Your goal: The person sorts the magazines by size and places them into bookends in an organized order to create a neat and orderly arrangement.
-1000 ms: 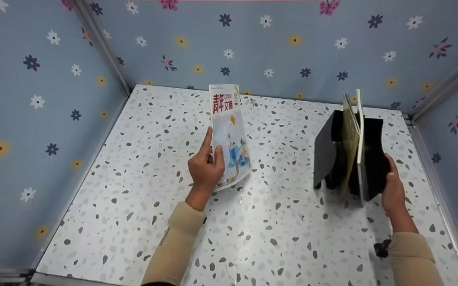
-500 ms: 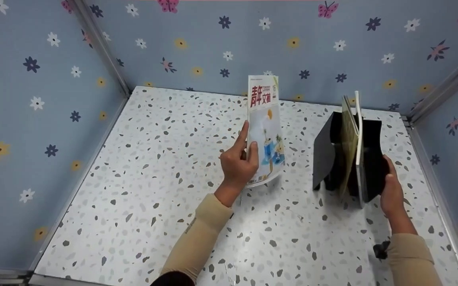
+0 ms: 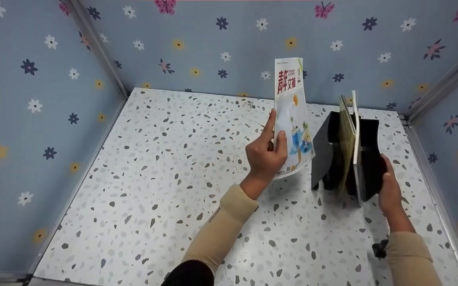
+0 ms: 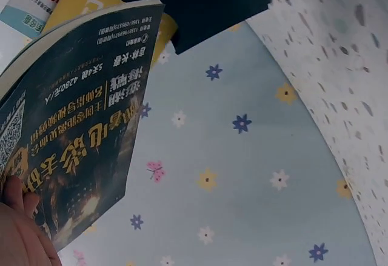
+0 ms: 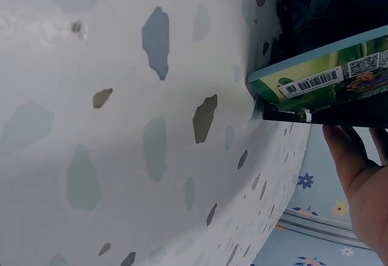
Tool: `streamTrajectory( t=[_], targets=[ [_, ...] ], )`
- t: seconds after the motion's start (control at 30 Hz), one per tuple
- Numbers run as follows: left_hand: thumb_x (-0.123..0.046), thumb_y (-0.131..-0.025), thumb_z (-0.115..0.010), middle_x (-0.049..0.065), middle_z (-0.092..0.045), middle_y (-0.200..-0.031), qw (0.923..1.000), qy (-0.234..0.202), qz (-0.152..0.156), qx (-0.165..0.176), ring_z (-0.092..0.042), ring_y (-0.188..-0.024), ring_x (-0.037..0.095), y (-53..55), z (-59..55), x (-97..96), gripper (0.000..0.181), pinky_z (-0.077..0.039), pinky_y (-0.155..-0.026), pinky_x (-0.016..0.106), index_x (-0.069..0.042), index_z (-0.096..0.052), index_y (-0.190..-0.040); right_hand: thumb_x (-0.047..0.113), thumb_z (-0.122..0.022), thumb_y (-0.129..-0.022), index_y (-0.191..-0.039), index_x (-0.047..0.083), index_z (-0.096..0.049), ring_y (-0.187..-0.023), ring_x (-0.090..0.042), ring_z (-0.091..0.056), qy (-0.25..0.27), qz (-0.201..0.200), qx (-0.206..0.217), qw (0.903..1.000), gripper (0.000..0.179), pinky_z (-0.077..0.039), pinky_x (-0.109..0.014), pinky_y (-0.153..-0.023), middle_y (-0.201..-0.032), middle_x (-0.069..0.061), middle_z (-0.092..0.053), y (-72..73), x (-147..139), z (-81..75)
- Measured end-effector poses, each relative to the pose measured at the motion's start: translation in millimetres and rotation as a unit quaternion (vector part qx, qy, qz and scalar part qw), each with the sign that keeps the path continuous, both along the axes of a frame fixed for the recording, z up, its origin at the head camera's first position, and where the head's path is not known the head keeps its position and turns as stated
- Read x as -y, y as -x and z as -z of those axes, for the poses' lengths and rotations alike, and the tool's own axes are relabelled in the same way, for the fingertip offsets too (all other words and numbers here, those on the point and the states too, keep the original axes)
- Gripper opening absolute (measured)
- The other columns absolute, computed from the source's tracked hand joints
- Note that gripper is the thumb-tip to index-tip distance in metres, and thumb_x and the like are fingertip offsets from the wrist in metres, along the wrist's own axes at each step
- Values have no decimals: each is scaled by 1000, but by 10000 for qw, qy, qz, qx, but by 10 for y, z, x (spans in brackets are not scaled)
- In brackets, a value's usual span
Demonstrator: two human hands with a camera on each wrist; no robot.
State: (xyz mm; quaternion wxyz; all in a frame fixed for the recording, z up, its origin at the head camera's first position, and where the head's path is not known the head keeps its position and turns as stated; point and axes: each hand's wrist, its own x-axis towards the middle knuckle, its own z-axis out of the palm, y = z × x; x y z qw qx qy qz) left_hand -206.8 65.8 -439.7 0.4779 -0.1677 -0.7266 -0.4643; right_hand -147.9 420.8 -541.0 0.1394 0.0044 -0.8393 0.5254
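My left hand (image 3: 266,155) grips a magazine (image 3: 290,119) by its left edge, raised above the tabletop. Its pale cover bears red characters and a blue picture; the left wrist view shows a dark back cover (image 4: 91,120). Just right of it, a black book holder (image 3: 322,155) stands on the table with a yellowish book (image 3: 347,147) and a white-edged book (image 3: 356,151) upright inside. My right hand (image 3: 392,190) rests against the holder's right side, fingers fairly straight. In the right wrist view, a green book cover with a barcode (image 5: 312,83) shows beside that hand (image 5: 367,199).
A white speckled table (image 3: 165,190) lies beneath everything. Blue flowered panels (image 3: 197,35) rise at the back and both sides, joined by metal corner posts (image 3: 101,47). A small black object (image 3: 380,249) sits by the right sleeve.
My left hand has carried the magazine rightward and somewhat upward, close to the book holder. My right hand and the holder have stayed about where they were.
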Motion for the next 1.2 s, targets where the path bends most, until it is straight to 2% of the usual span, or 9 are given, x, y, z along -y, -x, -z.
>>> streamTrajectory(
  t=[0.07,0.3,0.5,0.73,0.87,0.97,1.07,1.2],
  targets=[
    [-12,-89,-61,-4,-42,-45,10000,-88,-1,-30,-31,-37,1,19,-45,-73,47,-27,-40,14,2,-55,-133,37,-20,-106,-155,20,-21,-140,-5,-23,77,-29,38,10000,52,-16,-19,-110,-161,-5,-20,10,-6,9],
    [-15,-91,-58,-5,-40,-44,9996,-210,-111,-163,-29,-37,2,113,-208,-322,45,-23,-41,15,3,-56,-132,43,-19,-105,-155,28,-19,-147,-18,-12,101,-36,264,9996,53,-6,-39,-118,-162,0,-14,33,-8,5],
    [-16,-92,-57,-5,-40,-45,9999,-125,-112,-40,-29,-38,1,197,-302,-488,45,-21,-42,16,1,-55,-134,38,-18,-106,-155,23,-19,-146,-17,-16,25,-12,239,9997,52,-10,-34,-117,-162,-9,-14,54,1,-20],
    [-18,-93,-55,-7,-40,-45,9985,108,-496,199,-21,-40,3,286,-374,-708,46,-14,-45,19,-4,-55,-136,36,-18,-106,-156,20,-19,-146,-18,-16,9,11,258,9997,52,-11,-33,-116,-162,-9,-14,63,-40,5],
    [-21,-94,-52,-8,-40,-46,9932,695,-928,117,-20,-41,5,348,-381,-840,42,-12,-47,20,-9,-58,-134,37,-18,-106,-155,21,-20,-145,-15,-16,-4,10,158,9999,52,-11,-31,-116,-162,-8,-15,49,-36,-1],
    [-23,-95,-50,-9,-41,-47,9866,1190,-1119,-11,-22,-41,5,379,-348,-926,41,-12,-47,21,-13,-59,-134,39,-17,-106,-155,23,-20,-146,-13,-14,-26,-14,172,9998,52,-8,-35,-118,-162,-7,-13,30,-20,-14],
    [-23,-95,-47,-10,-43,-48,9842,1433,-1043,-22,-22,-42,4,393,-281,-1008,42,-13,-47,21,-15,-58,-135,40,-17,-105,-155,24,-20,-147,-14,-12,-36,-32,188,9998,52,-6,-38,-119,-163,-6,-12,20,-11,-13],
    [-21,-95,-48,-10,-44,-49,9884,1327,-733,120,-23,-44,3,383,-186,-1121,43,-16,-45,20,-12,-56,-136,40,-18,-105,-155,24,-20,-145,-9,-15,83,-32,199,9998,53,-9,-32,-118,-162,-4,-13,8,-30,19]
  ],
)
